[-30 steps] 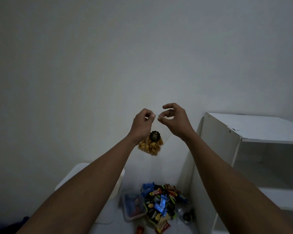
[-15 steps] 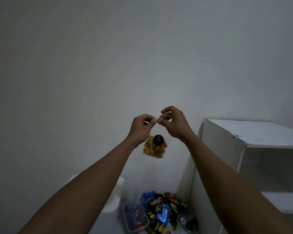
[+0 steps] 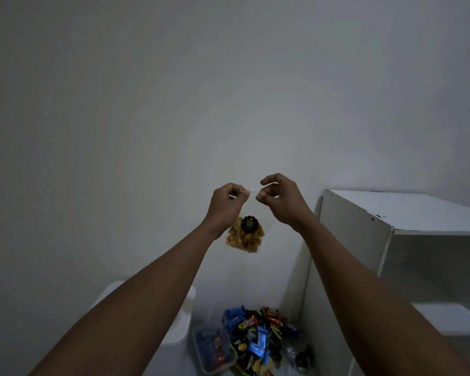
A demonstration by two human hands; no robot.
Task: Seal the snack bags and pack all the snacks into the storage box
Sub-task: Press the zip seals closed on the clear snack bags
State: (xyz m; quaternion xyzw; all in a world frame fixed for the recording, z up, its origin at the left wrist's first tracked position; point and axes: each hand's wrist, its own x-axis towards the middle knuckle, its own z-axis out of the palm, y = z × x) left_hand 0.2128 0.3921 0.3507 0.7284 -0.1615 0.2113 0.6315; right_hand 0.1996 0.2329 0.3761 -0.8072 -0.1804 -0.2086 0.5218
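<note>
I hold a small clear snack bag (image 3: 245, 236) of yellow-orange snacks with a round black label up in front of the wall. My left hand (image 3: 226, 206) pinches the bag's top edge at its left end. My right hand (image 3: 280, 202) pinches the same top edge at its right end, thumb and forefinger together. The bag hangs below both hands. Far below lies a pile of wrapped snacks (image 3: 258, 337) in blue, red and black wrappers. A clear storage box (image 3: 210, 348) with a few snacks inside sits left of the pile.
A white shelf unit (image 3: 385, 240) stands at the right, its side panel close to the snack pile. A white rounded container (image 3: 179, 316) sits at lower left, partly behind my left forearm. A plain grey wall fills the background.
The bag and both hands sit slightly lower in view than a second ago. My right hand, apart from the bag's top then, now pinches it, a little away from the left.
</note>
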